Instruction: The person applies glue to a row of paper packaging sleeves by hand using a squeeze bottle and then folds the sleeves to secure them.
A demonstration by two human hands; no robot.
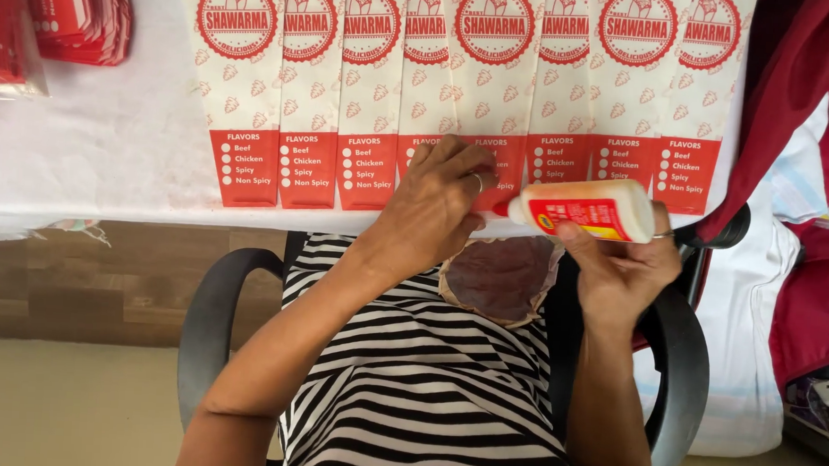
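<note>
Several white and red paper sleeves (370, 98) lie side by side, overlapping, on a white-covered table (107, 141). My left hand (435, 201) presses flat on the red lower ends of the middle sleeves, a ring on one finger. My right hand (625, 268) grips a white glue bottle (591, 211) with a red and yellow label. The bottle lies sideways, its red nozzle pointing left toward my left hand, just over the table's near edge.
A stack of red and white folded packets (76, 7) sits at the table's far left. A brown round piece (502, 277) rests on my lap. I sit in a black armchair (211, 317). Red cloth (809, 102) and white fabric (758, 355) hang at the right.
</note>
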